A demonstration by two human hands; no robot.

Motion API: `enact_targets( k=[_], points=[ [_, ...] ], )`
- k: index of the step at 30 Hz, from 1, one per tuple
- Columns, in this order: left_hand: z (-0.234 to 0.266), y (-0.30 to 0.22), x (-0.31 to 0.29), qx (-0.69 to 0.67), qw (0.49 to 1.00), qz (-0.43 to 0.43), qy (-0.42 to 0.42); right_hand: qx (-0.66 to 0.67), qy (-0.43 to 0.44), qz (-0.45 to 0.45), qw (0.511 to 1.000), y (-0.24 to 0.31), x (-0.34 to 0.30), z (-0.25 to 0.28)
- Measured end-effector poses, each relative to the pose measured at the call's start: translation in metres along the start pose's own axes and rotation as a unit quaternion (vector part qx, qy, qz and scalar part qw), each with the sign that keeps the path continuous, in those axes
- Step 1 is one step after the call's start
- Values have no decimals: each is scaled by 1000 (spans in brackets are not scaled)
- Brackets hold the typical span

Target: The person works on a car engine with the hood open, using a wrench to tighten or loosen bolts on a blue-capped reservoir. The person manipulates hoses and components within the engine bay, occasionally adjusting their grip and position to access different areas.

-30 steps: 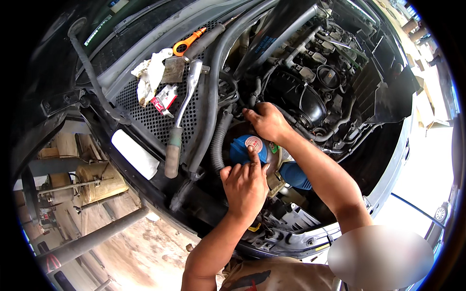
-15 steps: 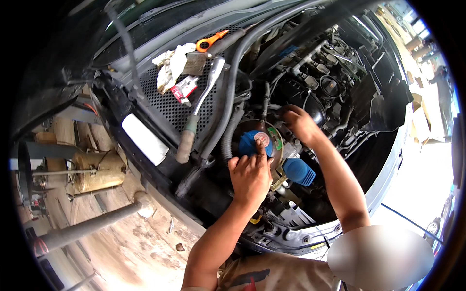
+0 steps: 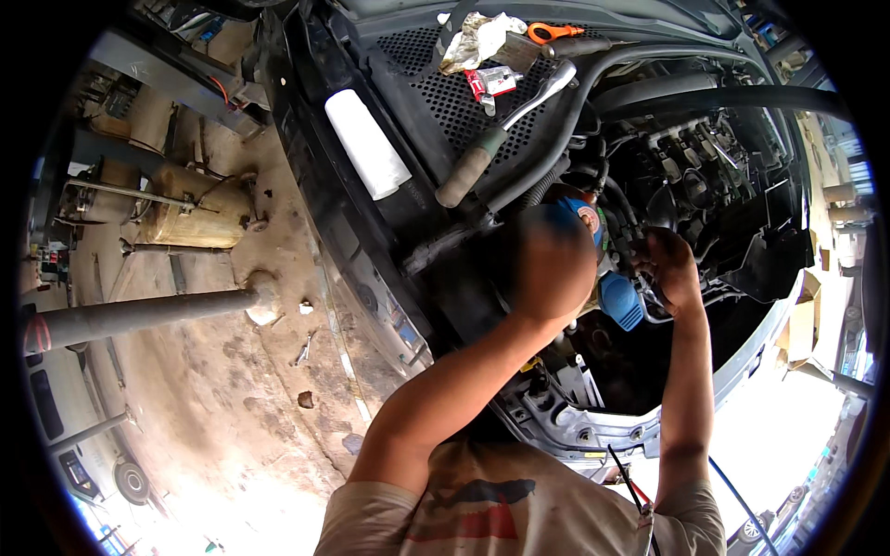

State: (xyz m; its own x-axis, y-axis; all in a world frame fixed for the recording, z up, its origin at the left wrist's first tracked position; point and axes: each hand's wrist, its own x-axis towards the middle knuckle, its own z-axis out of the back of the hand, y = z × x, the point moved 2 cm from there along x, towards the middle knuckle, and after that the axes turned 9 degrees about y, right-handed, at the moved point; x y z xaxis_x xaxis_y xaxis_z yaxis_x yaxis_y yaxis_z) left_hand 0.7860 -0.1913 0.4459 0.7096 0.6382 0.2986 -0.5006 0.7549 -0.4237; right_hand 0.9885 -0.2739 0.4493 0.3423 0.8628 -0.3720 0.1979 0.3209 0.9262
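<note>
My left hand (image 3: pixel 558 269) is over the near left part of the engine bay, beside a blue cap with a pinkish round label (image 3: pixel 590 217). Blur covers part of that hand, and its fingers do not show clearly. My right hand (image 3: pixel 675 264) is deeper in the bay among dark hoses, fingers curled; whatever lies between them is lost in shadow. Between my wrists sits a second blue cap, ribbed on one side (image 3: pixel 621 301). A thick black hose (image 3: pixel 586 102) curves past beyond my left hand.
On the perforated cowl panel (image 3: pixel 408 46) lie a ratchet with a long grip (image 3: pixel 505 134), a stained white rag (image 3: pixel 484 39), a red-and-white packet (image 3: pixel 496 82) and an orange tool (image 3: pixel 554 33). A white roll (image 3: pixel 366 144) rests on the fender. A grey post (image 3: pixel 167 315) crosses the floor.
The whole view has shifted, moving the car up and to the right. My left index finger was on the labelled blue cap; now that hand is blurred beside it. My right hand sits nearer the ribbed cap.
</note>
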Motion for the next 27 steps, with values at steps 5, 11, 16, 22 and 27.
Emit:
enact_targets(
  k=[5, 11, 16, 22, 27],
  points=[
    [-1, 2, -1, -20, 1000, 16, -12, -115, 22, -8, 993, 28, 4, -4],
    [6, 3, 3, -30, 999, 36, 13, -229, 69, 41, 970, 71, 32, -53],
    [-1, 6, 3, 17, 996, 51, 64, -531, 132, 161, 821, 90, 79, -76],
    [3, 4, 2, 40, 997, 31, 66, -740, 99, 237, 622, 46, 126, -83],
    [3, 4, 1, 52, 997, 26, 52, -731, 125, 84, 665, 37, 148, -97]
  ],
)
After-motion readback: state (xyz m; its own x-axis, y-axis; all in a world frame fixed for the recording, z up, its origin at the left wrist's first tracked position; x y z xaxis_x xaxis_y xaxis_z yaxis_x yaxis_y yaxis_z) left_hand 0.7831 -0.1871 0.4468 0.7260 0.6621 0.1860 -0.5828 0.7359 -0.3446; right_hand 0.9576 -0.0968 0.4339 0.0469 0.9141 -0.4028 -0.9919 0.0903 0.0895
